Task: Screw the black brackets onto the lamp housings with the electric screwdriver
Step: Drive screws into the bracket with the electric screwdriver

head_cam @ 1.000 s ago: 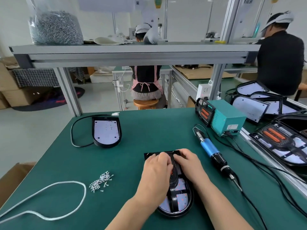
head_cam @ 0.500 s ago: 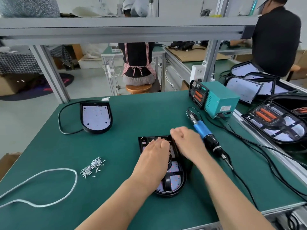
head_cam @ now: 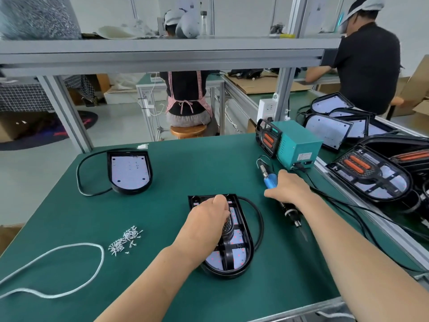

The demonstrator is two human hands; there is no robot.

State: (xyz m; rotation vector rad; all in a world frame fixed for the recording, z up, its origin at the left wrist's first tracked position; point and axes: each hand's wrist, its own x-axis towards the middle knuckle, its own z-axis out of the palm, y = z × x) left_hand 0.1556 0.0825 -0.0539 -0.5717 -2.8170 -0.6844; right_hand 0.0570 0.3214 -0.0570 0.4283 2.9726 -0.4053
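Left hand (head_cam: 206,219) presses flat, fingers together, on black bracket (head_cam: 228,249) atop lamp housing (head_cam: 241,266) at near-centre of desk (head_cam: 185,173). Right hand (head_cam: 289,189) is wrapped ard electric screwdriver (head_cam: 270,182), lying on desk just right of housing. Screw pile (head_cam: 125,239) lies to left.

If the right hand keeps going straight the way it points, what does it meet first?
The right hand already lies over the electric screwdriver, fingers pointing up-left across it. Beyond that lies bare green mat; the way looks free, though depth is hard to judge.
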